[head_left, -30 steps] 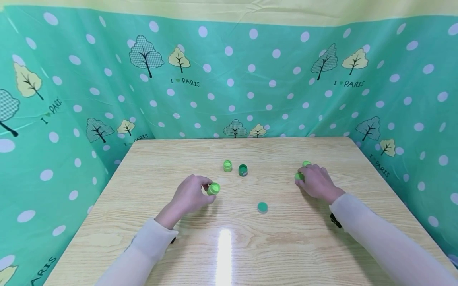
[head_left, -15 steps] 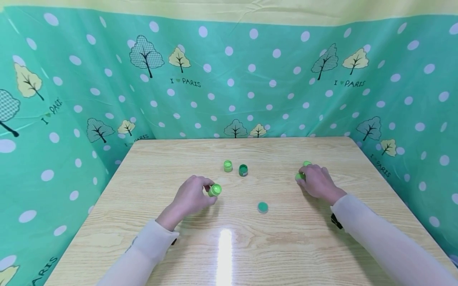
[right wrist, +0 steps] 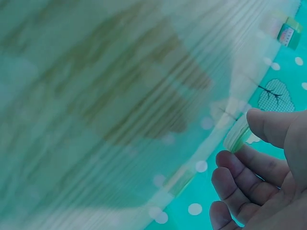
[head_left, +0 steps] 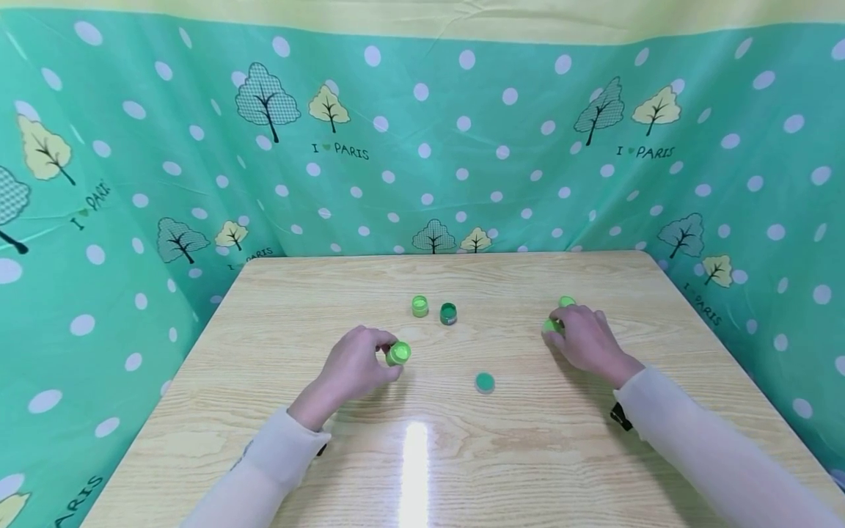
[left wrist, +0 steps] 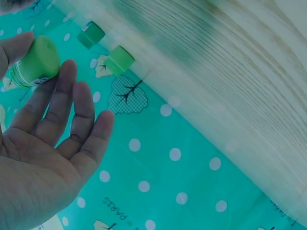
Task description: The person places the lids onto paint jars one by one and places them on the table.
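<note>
My left hand (head_left: 356, 364) pinches a small light green paint jar (head_left: 399, 353) between thumb and fingers, its top tilted toward the right. In the left wrist view this jar (left wrist: 41, 60) sits against the fingertips, apart from the table. On the right, my right hand (head_left: 586, 339) holds a light green lid (head_left: 551, 325) by its edge. The right wrist view shows the lid (right wrist: 237, 134) between thumb and forefinger. A second light green lid (head_left: 566, 301) lies on the table just behind the right hand.
Toward the back middle stand a light green jar (head_left: 419, 306) and a dark green jar (head_left: 449, 314), side by side. A round green lid (head_left: 485, 382) lies between the hands on the wooden table (head_left: 515, 469). A dotted green curtain (head_left: 422, 169) encloses the table's back and sides.
The left hand has shifted slightly to the right and nearer with its jar. The right hand stays almost where it was, still holding the lid.
</note>
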`<state>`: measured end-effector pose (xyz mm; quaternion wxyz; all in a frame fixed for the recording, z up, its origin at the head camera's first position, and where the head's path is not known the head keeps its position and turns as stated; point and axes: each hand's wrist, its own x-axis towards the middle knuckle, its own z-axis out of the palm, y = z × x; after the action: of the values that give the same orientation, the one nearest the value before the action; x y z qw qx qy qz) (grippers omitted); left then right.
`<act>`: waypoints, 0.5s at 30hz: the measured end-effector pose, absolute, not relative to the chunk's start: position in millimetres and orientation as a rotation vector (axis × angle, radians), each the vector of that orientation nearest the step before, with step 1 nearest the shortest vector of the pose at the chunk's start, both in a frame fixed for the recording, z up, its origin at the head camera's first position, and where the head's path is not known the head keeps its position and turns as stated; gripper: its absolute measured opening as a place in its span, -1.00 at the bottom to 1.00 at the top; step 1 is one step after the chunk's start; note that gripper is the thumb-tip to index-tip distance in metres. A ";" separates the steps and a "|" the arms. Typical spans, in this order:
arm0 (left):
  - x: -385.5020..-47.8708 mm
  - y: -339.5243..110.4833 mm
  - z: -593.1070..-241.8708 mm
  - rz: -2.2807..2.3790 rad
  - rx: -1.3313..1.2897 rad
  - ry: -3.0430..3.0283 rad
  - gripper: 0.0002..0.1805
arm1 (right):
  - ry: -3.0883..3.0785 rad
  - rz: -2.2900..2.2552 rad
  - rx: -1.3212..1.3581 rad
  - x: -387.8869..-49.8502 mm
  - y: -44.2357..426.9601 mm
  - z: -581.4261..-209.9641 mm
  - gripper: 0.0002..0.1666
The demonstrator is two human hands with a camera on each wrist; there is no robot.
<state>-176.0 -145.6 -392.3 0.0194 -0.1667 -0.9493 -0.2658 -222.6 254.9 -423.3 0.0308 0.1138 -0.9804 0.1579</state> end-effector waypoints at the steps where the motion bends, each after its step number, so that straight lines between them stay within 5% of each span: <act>1: -175.5 -145.4 -392.2 -0.823 -0.516 -2.949 -0.77 | -3.017 0.498 0.352 -221.4 254.0 -422.7 -0.55; 15: -169.9 -141.7 -391.8 -0.832 -0.554 -2.925 -0.75 | -2.955 0.634 0.359 -207.1 238.3 -418.8 -0.55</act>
<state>-169.9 -141.7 -391.8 0.0255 -0.1791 -0.9460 -0.2690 -207.1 238.3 -418.8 0.0488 0.1178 -0.9698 0.2081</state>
